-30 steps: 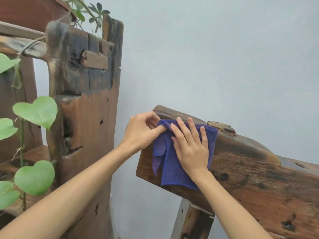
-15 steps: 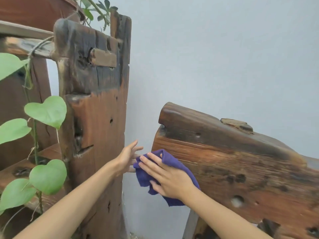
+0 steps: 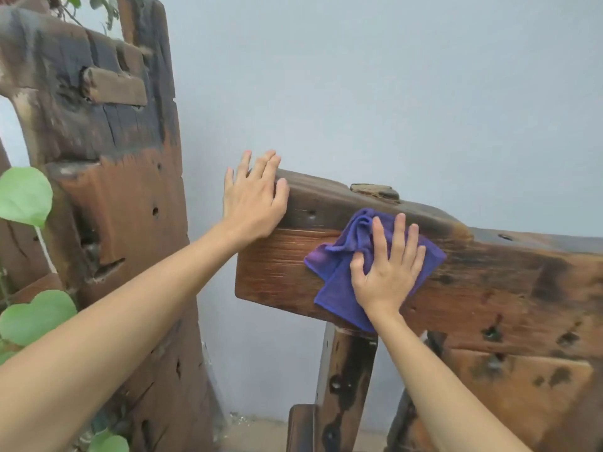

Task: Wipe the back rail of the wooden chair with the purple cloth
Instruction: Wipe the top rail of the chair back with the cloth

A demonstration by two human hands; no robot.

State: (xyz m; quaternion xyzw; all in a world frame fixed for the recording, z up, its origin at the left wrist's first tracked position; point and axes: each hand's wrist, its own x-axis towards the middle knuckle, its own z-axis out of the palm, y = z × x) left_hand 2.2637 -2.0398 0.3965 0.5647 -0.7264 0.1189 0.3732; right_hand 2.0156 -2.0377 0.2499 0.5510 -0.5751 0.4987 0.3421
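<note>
The chair's back rail (image 3: 509, 282) is a thick, weathered brown plank running from the middle to the right edge of the view. The purple cloth (image 3: 339, 265) lies crumpled flat against the rail's front face. My right hand (image 3: 388, 272) presses on the cloth with fingers spread and pointing up. My left hand (image 3: 256, 197) rests flat on the rail's upper left corner, fingers apart, holding nothing. A dark upright post (image 3: 346, 386) supports the rail from below.
A tall, worn wooden post (image 3: 114, 197) stands to the left, a narrow gap away from the rail's end. Green heart-shaped leaves (image 3: 24, 197) hang at the left edge. A pale grey wall (image 3: 391, 93) is right behind the chair.
My right hand has carried the cloth from below the rail's left end up and right onto its front face. My left hand rose from beside the cloth to the rail's top left corner.
</note>
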